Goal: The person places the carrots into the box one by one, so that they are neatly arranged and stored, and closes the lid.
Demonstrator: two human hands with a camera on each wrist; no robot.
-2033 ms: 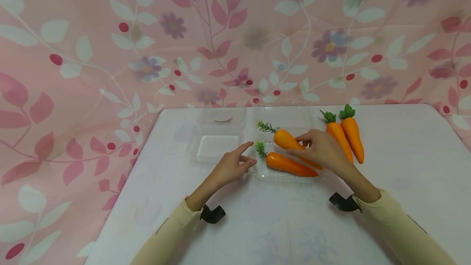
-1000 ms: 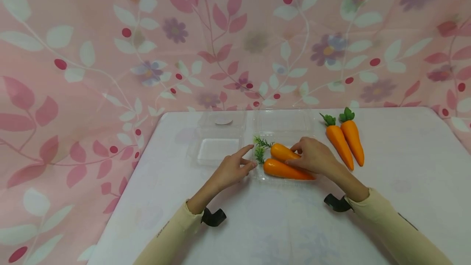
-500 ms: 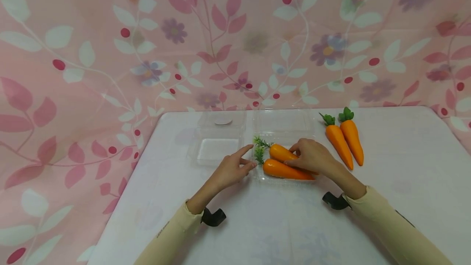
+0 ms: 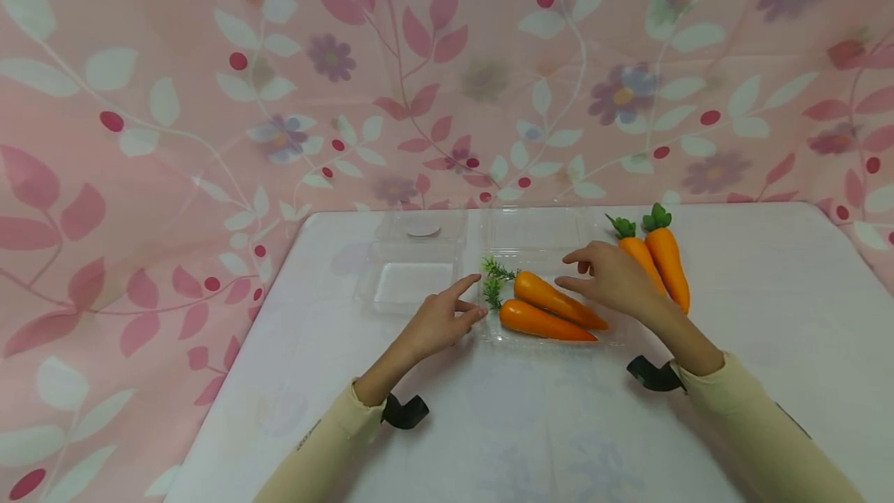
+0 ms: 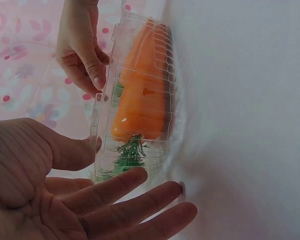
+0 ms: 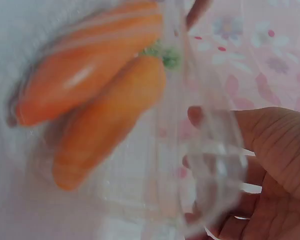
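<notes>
Carrot pair lies between left hand and right hand; contact unclear.

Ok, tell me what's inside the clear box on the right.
A far carrot and a near carrot lie side by side in the clear box, leafy tops toward the left hand. The bottom directly beneath them is covered.

Right of the box, right hand hides the lower end of the nearer loose carrot. Left of it — can't tell if left hand touches. On its near side, left sleeve and right sleeve get cut off; print too small to read. Right wrist view: box clipped, carrots inside blurred — leaves just a smear.
</notes>
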